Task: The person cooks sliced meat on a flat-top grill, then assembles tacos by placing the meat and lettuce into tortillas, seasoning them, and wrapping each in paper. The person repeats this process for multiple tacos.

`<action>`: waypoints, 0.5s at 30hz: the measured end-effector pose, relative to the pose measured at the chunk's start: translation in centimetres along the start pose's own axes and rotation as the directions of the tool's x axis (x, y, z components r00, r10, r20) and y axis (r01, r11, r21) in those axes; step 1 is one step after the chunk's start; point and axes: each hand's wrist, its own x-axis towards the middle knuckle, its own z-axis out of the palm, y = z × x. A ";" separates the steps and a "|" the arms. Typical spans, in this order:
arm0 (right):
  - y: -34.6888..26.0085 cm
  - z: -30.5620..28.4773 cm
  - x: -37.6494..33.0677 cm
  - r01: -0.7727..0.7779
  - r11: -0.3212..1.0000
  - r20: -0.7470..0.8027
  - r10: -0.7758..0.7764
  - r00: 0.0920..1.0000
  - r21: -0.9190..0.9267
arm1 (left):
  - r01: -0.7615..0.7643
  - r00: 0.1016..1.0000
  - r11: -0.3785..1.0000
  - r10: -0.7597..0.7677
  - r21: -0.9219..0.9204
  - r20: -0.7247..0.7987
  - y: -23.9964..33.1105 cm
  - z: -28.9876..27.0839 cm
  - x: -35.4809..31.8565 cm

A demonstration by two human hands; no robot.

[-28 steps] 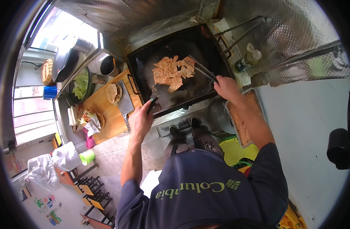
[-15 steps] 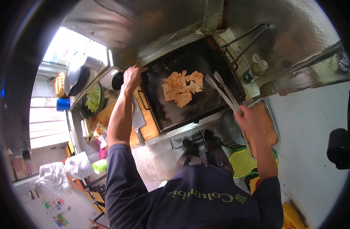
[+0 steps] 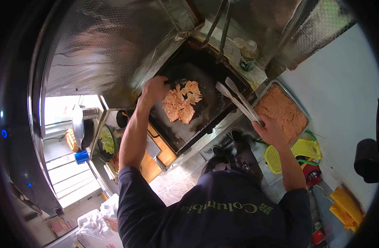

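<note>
Several flat pieces of browned meat point(image 3: 179, 109) lie together on the left half of a dark griddle point(image 3: 210, 107). Over the griddle's left part is my left hand point(image 3: 154, 89), its fingers closed beside the meat; a small dark shape shows at the fingertips, too unclear to name. My right hand point(image 3: 268, 129) grips metal tongs point(image 3: 243, 104) near their handle end. The tongs' arms are spread over the griddle's right side, with nothing between the tips. Just beyond my right hand is a metal tray point(image 3: 307, 115) of raw, reddish-orange marinated meat point(image 3: 280, 109).
A cleaver point(image 3: 154, 149) lies on a wooden board point(image 3: 168, 153) left of the griddle. Lettuce point(image 3: 106, 142) fills a dark bowl farther left. Long dark tongs point(image 3: 219, 29) and a bottle point(image 3: 249, 53) are beyond the griddle. A yellow-green basket point(image 3: 282, 156) is below the tray.
The view has turned and shifted. My left hand has come from the griddle's left edge to over its surface, near the cooked meat. My right hand still holds the tongs.
</note>
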 end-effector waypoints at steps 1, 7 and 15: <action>0.2 0.0 -0.1 -0.002 1.000 -0.008 0.002 1.000 -0.009 | -0.017 1.000 1.000 0.017 0.023 0.011 -0.5 -0.4 1.0; 0.6 -0.1 -0.3 -0.011 1.000 0.003 0.011 1.000 0.020 | 0.064 0.997 0.998 -0.064 0.004 -0.037 0.0 3.1 3.5; 0.1 0.4 -0.5 -0.020 0.998 0.025 0.019 1.000 0.055 | 0.162 0.986 0.987 -0.161 0.011 -0.044 0.0 0.0 3.2</action>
